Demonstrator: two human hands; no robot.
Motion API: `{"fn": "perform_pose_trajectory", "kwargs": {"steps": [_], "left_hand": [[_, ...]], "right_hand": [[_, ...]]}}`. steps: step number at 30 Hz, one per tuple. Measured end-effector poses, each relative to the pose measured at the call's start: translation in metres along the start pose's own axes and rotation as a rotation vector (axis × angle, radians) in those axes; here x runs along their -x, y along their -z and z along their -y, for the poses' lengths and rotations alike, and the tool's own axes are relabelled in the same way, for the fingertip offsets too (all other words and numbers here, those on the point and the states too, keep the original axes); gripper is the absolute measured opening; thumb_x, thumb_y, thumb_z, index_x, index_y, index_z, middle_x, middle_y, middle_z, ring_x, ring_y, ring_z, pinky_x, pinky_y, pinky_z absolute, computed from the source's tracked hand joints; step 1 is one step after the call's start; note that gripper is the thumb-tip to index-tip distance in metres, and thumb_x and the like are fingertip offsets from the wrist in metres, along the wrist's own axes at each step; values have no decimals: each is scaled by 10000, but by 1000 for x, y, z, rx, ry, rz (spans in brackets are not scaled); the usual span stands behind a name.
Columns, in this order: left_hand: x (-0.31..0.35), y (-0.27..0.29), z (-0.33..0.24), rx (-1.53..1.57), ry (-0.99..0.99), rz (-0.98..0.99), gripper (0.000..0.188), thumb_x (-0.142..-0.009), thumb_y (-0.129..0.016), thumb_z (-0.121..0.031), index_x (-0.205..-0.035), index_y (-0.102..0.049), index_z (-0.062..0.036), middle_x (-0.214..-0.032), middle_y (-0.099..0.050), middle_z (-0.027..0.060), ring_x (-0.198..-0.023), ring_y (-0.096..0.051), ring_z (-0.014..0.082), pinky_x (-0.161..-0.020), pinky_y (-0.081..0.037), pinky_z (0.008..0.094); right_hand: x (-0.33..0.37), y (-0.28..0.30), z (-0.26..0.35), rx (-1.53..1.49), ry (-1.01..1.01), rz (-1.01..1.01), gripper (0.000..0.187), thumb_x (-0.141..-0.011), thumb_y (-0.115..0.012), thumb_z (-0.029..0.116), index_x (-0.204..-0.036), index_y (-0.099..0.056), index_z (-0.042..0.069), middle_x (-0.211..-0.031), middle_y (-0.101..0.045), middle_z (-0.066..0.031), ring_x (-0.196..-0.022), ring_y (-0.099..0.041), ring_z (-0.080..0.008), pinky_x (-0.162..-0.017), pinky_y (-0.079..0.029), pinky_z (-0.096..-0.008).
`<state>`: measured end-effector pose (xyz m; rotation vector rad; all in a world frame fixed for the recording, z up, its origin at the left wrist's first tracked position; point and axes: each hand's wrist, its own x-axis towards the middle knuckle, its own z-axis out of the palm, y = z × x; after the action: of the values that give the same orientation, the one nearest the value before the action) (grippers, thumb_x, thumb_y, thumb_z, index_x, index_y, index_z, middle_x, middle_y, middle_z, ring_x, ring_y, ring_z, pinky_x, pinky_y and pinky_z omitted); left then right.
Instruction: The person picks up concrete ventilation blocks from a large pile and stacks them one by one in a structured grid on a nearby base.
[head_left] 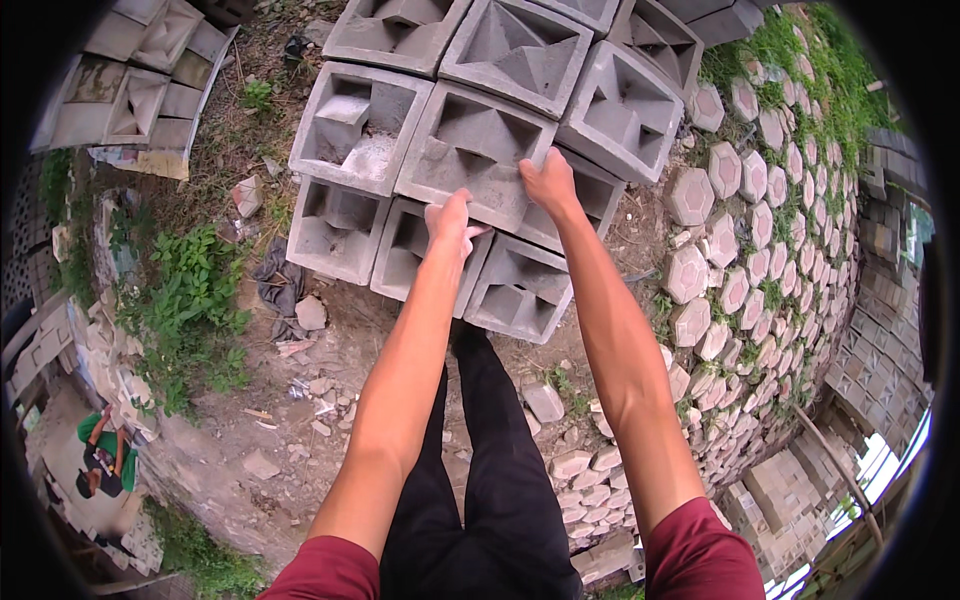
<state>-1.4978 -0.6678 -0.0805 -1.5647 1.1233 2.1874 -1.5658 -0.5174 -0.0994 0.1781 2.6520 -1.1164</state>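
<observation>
Both my arms reach forward to a grey concrete ventilation block (447,135) in the middle of a stack. It is square, with a raised rim and angled hollows. My left hand (450,225) grips its near edge, thumb on top and some fingers showing below. My right hand (549,182) holds the near right corner, with its thumb over the rim and most fingers hidden. Under and nearer than this block sit more of the same kind, among them a block at the front (520,288). Another block (360,125) stands close on its left, and one more (622,110) on its right.
Hexagonal pavers (690,275) lie in rows on the right. Leafy weeds (195,310), a dark cloth (283,280) and rubble are on the left. More blocks (150,85) stand far left. Another person (103,460) is at the lower left.
</observation>
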Motion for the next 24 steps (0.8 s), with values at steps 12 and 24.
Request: {"fn": "perform_pose_trajectory", "kwargs": {"steps": [12, 24], "left_hand": [[174, 77, -56, -384, 25, 257, 375, -762, -583, -95, -1106, -482, 14, -985, -591, 140, -889, -610, 281, -672, -531, 494], [447, 150, -168, -1051, -64, 562, 395, -757, -555, -82, -1144, -510, -17, -935, -624, 86, -754, -640, 218, -525, -541, 371]], "right_hand": [[213, 133, 123, -120, -33, -307, 600, -850, -602, 329, -1259, -400, -61, -1114, -575, -245, -1109, -529, -309, -915, -400, -359], [362, 233, 209, -1086, -649, 482, 739, -905, -311, 595, -1356, -343, 10, -1319, -426, -135, -1185, -424, -219, -1010, -334, -336]]}}
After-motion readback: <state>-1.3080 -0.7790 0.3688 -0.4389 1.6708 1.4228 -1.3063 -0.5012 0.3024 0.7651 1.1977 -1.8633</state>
